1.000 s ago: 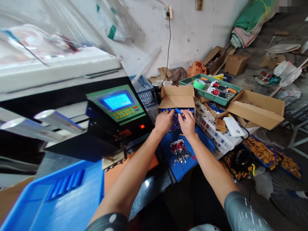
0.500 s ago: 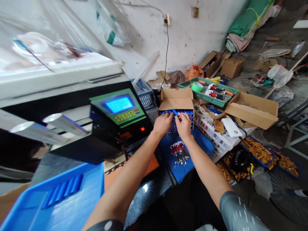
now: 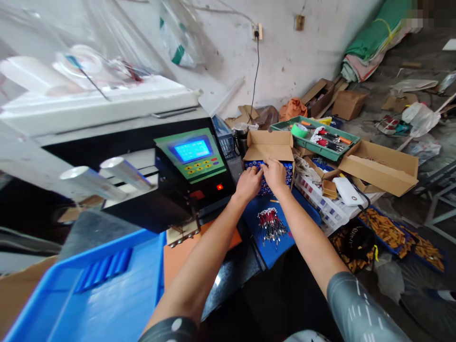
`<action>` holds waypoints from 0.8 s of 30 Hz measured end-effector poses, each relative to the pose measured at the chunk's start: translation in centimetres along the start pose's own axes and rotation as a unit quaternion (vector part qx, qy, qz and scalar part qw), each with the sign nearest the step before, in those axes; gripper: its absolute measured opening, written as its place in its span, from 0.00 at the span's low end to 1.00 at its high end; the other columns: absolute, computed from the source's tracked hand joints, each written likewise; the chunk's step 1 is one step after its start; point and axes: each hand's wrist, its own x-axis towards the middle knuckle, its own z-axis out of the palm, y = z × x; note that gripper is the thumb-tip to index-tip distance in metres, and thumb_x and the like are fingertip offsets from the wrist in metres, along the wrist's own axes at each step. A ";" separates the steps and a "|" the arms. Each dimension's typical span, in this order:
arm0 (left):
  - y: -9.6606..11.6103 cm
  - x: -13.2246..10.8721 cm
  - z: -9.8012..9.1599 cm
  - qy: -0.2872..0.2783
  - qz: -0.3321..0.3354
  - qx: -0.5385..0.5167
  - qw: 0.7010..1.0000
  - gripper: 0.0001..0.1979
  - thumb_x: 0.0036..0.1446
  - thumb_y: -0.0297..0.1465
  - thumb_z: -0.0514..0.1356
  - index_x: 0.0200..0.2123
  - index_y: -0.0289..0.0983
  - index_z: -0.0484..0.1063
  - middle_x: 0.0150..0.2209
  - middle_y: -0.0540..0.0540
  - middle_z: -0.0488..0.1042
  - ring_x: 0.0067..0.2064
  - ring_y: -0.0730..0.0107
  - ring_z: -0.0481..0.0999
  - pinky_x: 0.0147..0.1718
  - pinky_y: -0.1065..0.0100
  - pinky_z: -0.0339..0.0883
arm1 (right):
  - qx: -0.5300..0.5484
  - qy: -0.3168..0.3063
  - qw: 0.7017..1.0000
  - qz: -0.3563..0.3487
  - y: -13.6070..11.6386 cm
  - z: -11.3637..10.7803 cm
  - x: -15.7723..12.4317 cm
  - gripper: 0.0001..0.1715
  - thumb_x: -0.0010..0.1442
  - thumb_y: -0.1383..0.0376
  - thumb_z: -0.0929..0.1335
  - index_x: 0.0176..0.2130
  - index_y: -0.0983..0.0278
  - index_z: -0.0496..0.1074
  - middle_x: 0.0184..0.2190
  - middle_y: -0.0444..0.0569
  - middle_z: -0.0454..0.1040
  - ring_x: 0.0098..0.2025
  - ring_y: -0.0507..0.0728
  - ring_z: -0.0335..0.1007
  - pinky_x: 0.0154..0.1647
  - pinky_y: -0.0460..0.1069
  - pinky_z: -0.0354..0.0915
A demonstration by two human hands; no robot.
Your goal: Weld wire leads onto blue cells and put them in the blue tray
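Open cardboard box [image 3: 268,145], flaps raised, packed with upright blue cylindrical cells [image 3: 265,186]; left hand [image 3: 249,183] and right hand [image 3: 275,174] both rest fingers-down on the cell tops, side by side and nearly touching. Blue mat [image 3: 281,237] just in front of the box, carrying a bundle of red-and-black wire leads [image 3: 270,224]. Machine control panel [image 3: 194,154], green with a lit blue screen and yellow buttons, to the left of the box. Blue plastic tray [image 3: 107,294] at the near left corner. White slotted basket [image 3: 320,202] right of the box; green tray [image 3: 315,135] with tape roll and tools behind it.
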 end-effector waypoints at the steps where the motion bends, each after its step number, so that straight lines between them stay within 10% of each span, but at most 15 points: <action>1: 0.0 0.0 0.1 0.002 -0.001 -0.003 1.000 0.18 0.67 0.22 0.55 0.58 0.27 0.66 0.45 0.33 0.68 0.46 0.46 0.68 0.44 0.56 0.67 | -0.011 -0.004 1.000 0.000 -0.1 -0.2 -0.1 0.16 0.65 0.63 0.66 0.48 0.66 0.77 0.46 0.53 0.70 0.47 0.53 0.68 0.57 0.47 0.65; 8: 0.3 -0.8 0.1 0.076 -0.034 -0.096 0.992 0.13 0.68 0.25 0.53 0.51 0.32 0.73 0.45 0.35 0.69 0.47 0.49 0.70 0.47 0.57 0.67 | 0.022 0.095 0.992 -0.075 2.2 -1.3 -0.2 0.18 0.67 0.61 0.64 0.50 0.67 0.74 0.48 0.53 0.67 0.45 0.49 0.66 0.54 0.42 0.64; 13: 0.5 0.8 -1.6 0.134 -0.120 -0.146 0.973 0.14 0.68 0.28 0.56 0.54 0.35 0.72 0.53 0.35 0.68 0.56 0.47 0.65 0.55 0.52 0.64 | 0.168 0.261 0.949 0.049 8.3 -2.3 0.9 0.31 0.67 0.50 0.62 0.51 0.75 0.71 0.47 0.57 0.69 0.45 0.48 0.64 0.55 0.43 0.63; 19: -2.4 4.3 -1.1 -0.003 -0.105 -0.216 0.971 0.18 0.64 0.28 0.62 0.57 0.36 0.72 0.59 0.38 0.66 0.64 0.46 0.59 0.63 0.45 0.51 | 0.310 0.024 0.949 0.044 11.1 -2.1 3.4 0.46 0.63 0.35 0.57 0.53 0.71 0.72 0.51 0.55 0.69 0.51 0.49 0.67 0.59 0.46 0.63; 24: -4.1 5.0 -0.2 0.015 -0.091 -0.315 0.945 0.16 0.60 0.28 0.65 0.51 0.33 0.75 0.52 0.40 0.73 0.54 0.54 0.71 0.59 0.57 0.62 | 0.326 0.027 0.943 0.060 10.7 -1.0 4.0 0.50 0.60 0.31 0.58 0.51 0.72 0.71 0.50 0.55 0.70 0.51 0.50 0.68 0.56 0.44 0.65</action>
